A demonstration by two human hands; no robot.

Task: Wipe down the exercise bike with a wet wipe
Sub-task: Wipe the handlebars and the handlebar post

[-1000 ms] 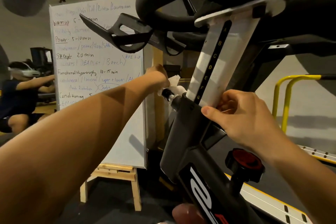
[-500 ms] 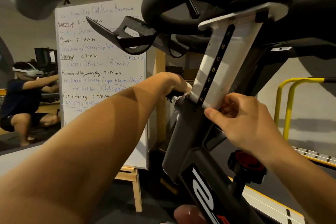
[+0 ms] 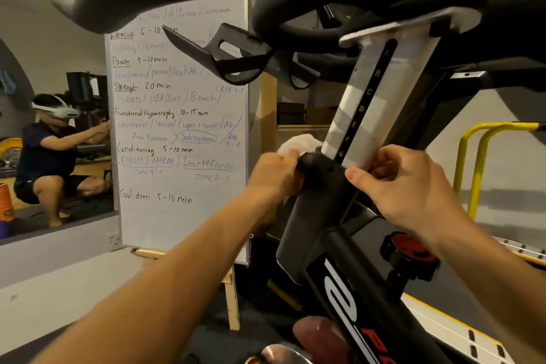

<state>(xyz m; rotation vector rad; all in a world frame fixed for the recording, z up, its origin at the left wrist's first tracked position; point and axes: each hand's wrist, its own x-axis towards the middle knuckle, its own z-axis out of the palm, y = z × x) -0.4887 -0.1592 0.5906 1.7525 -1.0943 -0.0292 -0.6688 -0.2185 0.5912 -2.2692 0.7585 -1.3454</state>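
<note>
**White wipe pressed to the bike's black collar**

Black frame [image 3: 313,233] fills the foreground. The right hand [image 3: 413,186] pinches the silver lettered post [image 3: 381,103], fingers curled together. The left hand [image 3: 274,174] clamps a crumpled wet wipe [image 3: 301,143] against the collar's far side. Behind stand a whiteboard [image 3: 177,127], a yellow rail [image 3: 478,156] and a mirror [image 3: 53,142].

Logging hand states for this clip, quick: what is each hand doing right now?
Left hand: closed on the crumpled white wet wipe, pressed against the black bike frame.
Right hand: gripping the silver lettered handlebar post.
</note>
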